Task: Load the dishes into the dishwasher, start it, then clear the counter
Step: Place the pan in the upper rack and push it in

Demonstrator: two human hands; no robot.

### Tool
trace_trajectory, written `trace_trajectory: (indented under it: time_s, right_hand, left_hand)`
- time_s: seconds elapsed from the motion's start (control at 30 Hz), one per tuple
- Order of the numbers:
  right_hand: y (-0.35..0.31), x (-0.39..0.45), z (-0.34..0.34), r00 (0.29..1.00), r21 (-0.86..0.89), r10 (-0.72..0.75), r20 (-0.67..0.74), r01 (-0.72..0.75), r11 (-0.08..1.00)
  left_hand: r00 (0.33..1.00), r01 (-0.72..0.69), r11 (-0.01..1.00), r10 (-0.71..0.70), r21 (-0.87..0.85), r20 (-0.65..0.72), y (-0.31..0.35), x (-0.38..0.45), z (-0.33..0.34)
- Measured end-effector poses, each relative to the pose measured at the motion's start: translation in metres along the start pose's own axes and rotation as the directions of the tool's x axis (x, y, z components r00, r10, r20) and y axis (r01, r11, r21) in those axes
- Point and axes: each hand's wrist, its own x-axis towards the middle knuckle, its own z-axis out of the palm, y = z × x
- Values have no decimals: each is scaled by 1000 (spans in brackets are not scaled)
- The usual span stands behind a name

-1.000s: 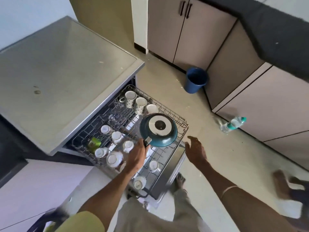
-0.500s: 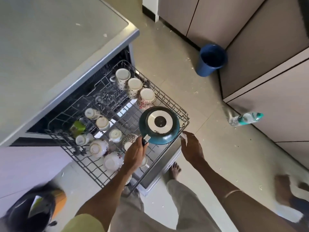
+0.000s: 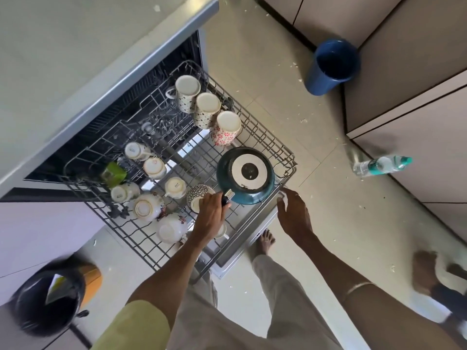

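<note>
Loading step: the left grip [image 3: 211, 214] curls round the handle of an upturned pan [image 3: 245, 176], held over the rack [image 3: 283, 150] corner just beyond it; the right grip [image 3: 293, 213], fingers spread, touches the rack edge. Next, I judge: seat the pan without knocking the mugs [image 3: 226, 128] beyond

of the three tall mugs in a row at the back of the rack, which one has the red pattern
The tall white mug with red flowers, upside down at the row's end nearest the teal pan. The other two tall mugs carry dark dotted patterns.
</note>
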Motion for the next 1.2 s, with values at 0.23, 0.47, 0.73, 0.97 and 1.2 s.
trace_trajectory:
  time_s: [0.23, 0.47, 0.73, 0.97, 1.2]
  right_hand:
    - [2, -7, 12, 999, 30, 41, 15, -42, 999]
    - [0, -6, 17, 996, 69, 89, -7, -88, 994]
    - [-2, -11, 18, 997, 52, 78, 18, -79, 996]
    - [-2, -14, 12, 997, -1, 60, 57, -60, 998]
    - [-21, -16, 8, 993, -37, -33, 113, 37, 999]
  left_hand:
    - [999, 45, 996, -44, 77, -9, -1, 2, 5]
    - [983, 128, 981, -145, 146, 114, 4, -5, -3]
    - [970, 200, 961, -222, 193, 98, 17, -3, -1]
    - [955, 271, 950, -286, 154, 82, 35, -11, -17]
    - [978, 192, 957, -205, 216, 39, 44, -38, -31]
